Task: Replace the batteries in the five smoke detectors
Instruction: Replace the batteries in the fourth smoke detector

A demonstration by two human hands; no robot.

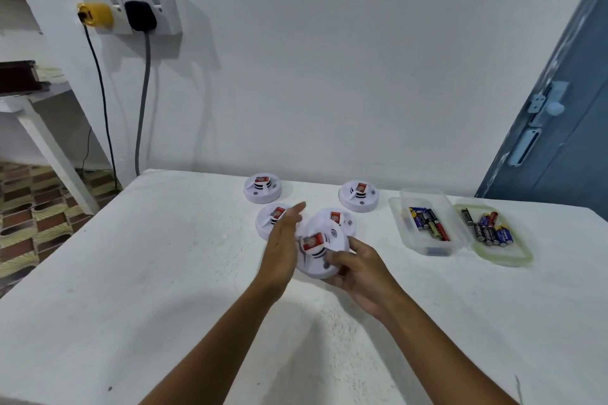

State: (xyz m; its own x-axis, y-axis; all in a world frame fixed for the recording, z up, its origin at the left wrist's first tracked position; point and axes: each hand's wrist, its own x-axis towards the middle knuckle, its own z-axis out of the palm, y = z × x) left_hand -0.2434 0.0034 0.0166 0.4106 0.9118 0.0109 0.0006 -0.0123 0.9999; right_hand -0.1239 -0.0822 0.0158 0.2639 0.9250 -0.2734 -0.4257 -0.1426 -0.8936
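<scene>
From the head camera, a white table (164, 273) stands against a white wall, and five white round smoke detectors are gathered toward its far middle. The right hand (357, 268) grips one smoke detector (324, 248), lifted and tilted toward the camera, with the thumb curled over its near face and the fingers wrapped under its lower rim. The left hand (283, 240) is held flat with its fingers straight and pointing away, its palm against the left edge of that detector; it curls around nothing. Just behind the held unit lies a second detector (339, 219), partly hidden by it. A third detector (271, 217) lies to the left, partly covered by the left fingers. A fourth detector (262, 188) sits farther back near the wall, and a fifth detector (359, 196) sits to the right of it. Each carries a red label on top. Well to the right, a clear plastic container (427, 223) holds several batteries, and its lid (503, 260) lies just beside it, rim up, with more batteries on it. On the wall at the left, a double socket (164, 10) holds a yellow plug (97, 15) and a black plug (139, 15), their cables hanging down.
</scene>
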